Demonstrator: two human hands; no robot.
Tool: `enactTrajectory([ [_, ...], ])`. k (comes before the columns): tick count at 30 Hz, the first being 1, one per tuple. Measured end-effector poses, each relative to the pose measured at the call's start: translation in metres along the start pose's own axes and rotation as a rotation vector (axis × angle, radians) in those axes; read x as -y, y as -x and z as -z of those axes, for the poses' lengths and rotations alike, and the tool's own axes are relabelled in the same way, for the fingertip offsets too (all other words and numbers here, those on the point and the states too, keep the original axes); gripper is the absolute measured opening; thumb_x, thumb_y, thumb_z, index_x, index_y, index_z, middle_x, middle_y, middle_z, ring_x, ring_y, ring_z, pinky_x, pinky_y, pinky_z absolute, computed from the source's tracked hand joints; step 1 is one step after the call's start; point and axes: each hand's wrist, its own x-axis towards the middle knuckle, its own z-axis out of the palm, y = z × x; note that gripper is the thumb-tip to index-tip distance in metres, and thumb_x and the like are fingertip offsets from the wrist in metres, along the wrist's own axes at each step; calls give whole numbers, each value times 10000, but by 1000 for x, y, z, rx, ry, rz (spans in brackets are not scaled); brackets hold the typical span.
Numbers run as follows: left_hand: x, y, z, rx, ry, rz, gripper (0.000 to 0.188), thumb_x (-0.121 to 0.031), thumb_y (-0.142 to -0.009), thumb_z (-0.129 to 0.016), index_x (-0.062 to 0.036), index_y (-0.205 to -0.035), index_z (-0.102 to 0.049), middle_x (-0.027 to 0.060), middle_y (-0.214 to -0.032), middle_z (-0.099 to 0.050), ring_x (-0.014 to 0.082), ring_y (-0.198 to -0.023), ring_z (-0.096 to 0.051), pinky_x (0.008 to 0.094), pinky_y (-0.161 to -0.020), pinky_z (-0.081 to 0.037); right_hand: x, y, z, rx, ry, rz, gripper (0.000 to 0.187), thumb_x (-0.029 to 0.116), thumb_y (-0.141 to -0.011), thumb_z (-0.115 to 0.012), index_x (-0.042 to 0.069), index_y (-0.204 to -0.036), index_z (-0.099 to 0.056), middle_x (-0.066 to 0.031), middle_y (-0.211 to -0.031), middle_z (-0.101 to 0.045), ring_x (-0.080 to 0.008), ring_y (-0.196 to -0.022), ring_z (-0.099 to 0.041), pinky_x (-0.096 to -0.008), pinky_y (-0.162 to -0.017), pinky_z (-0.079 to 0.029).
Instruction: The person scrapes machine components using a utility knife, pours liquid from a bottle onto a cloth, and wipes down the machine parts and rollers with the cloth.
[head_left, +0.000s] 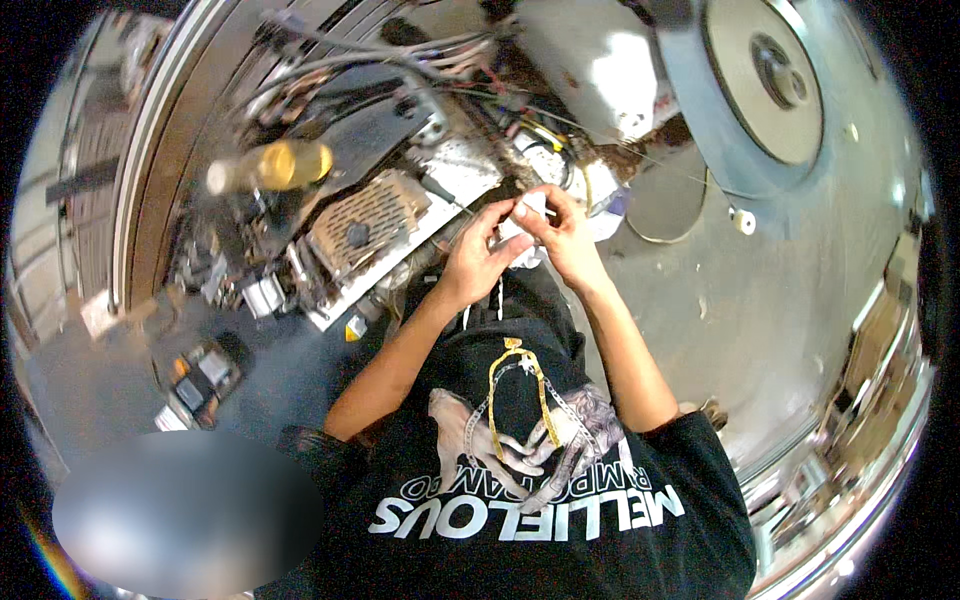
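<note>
Pinching a small white piece [537, 204] in front of your waist, your left hand [478, 260] and right hand [568, 240] meet in the head view, fingers curled and thumbs pressed in from both sides; its full shape is hidden. Your black T-shirt [530, 490] carries bold block lettering, upside down here, beside printed hands and chains. At your left, a cluttered surface [470, 163] bears a tan slotted plate [370, 215], roughly rectangular, and a blurred yellow cylinder [290, 165] with a pale end. Its straight white edge runs diagonally just beside your left hand. Rightward, a smooth gray expanse [770, 320] spreads past your forearm, with a white spool [742, 221] well apart from your fingers.
</note>
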Motion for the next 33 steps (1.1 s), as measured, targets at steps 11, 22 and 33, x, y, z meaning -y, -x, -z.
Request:
enactTrajectory([
  [11,-11,177,208,-419,479,91,385,-301,-917,-751,17,-1112,-658,38,-954,-708,137,-832,-640,295,-755,-512,106,14,-200,500,-54,-63,216,195,-914,-752,51,-1016,-630,35,-719,-572,-52,-577,-519,-216,-523,-431],
  [22,37,319,406,-989,250,-86,259,-81,-917,-718,-30,-1078,-521,19,-927,-601,83,-842,-570,254,-727,-489,71,-33,-457,43,586,663,1025,342,-729,-900,-6,-1479,-293,-229,-1434,-378,-352,-1324,-422,-443,-1114,-376],
  [33,132,394,586,-1154,861,-272,161,-80,-953,-607,-32,-1099,-560,22,-1018,-598,101,-953,-547,269,-881,-445,58,-59,-574,211,777,763,723,212,-653,-872,5,-1251,-523,-232,-1248,-555,-406,-1104,-590,-452,-979,-501],
])
